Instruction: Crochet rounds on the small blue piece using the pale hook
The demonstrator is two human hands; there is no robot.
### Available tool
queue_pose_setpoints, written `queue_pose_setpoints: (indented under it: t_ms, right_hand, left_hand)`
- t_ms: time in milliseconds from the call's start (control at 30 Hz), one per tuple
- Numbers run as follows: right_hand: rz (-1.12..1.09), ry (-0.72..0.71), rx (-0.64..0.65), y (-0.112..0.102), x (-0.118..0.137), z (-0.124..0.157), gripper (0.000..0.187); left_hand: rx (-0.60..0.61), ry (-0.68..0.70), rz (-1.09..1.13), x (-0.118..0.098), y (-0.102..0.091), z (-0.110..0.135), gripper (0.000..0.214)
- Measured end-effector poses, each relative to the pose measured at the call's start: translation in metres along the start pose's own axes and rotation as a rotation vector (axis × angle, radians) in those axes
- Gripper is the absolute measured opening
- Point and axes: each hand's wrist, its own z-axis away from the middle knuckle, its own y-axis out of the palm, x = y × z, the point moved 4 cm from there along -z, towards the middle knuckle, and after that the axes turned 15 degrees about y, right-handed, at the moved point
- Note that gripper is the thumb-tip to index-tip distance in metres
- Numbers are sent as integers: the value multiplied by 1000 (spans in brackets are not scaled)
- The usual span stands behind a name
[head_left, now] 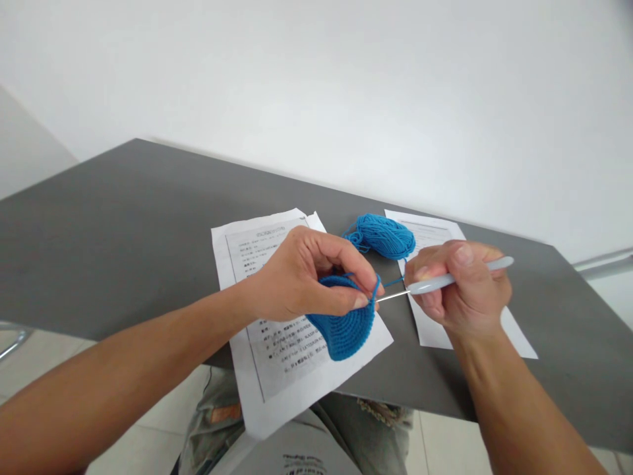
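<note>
My left hand [309, 274] is closed in a pinch on the rim of a blue crocheted piece [343, 326], a round cup-like shape hanging over the printed sheet. A strand of blue yarn loops over my left fingertips. My right hand [462, 284] is closed around a crochet hook [445, 282] with a pale grey handle. Its thin metal tip points left and meets the piece at my left fingertips. A ball of blue yarn [386, 235] lies on the table just behind both hands, its strand running to the work.
A printed paper sheet [277, 356] lies under my left hand and overhangs the near edge of the dark grey table [123, 218]. A second sheet [435, 330] lies under my right hand. A white wall stands behind. My lap shows below the table edge.
</note>
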Motion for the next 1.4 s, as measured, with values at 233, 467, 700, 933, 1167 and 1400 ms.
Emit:
queue_pose_setpoints:
  t_ms: [233, 467, 700, 933, 1167, 1400]
  right_hand:
    - [-80, 27, 63, -3, -7, 0, 33]
    - [-151, 117, 90, -7, -14, -3, 23]
    - [-161, 159, 88, -4, -17, -7, 15]
    - [-202, 157, 44, 4, -22, -7, 15]
    - [-181, 166, 4, 6, -26, -6, 20]
    - [-108, 156, -128, 7, -32, -1, 30]
  left_hand:
    - [-15, -5, 70, -2, 1, -2, 36]
    - [-132, 73, 5, 1, -5, -1, 35]
    - [-251, 98, -86, 2, -10, 0, 31]
    - [-333, 88, -39, 3, -12, 4, 40]
    - [-356, 20, -27, 8, -14, 5, 44]
    - [-367, -44, -75, 7, -12, 7, 48]
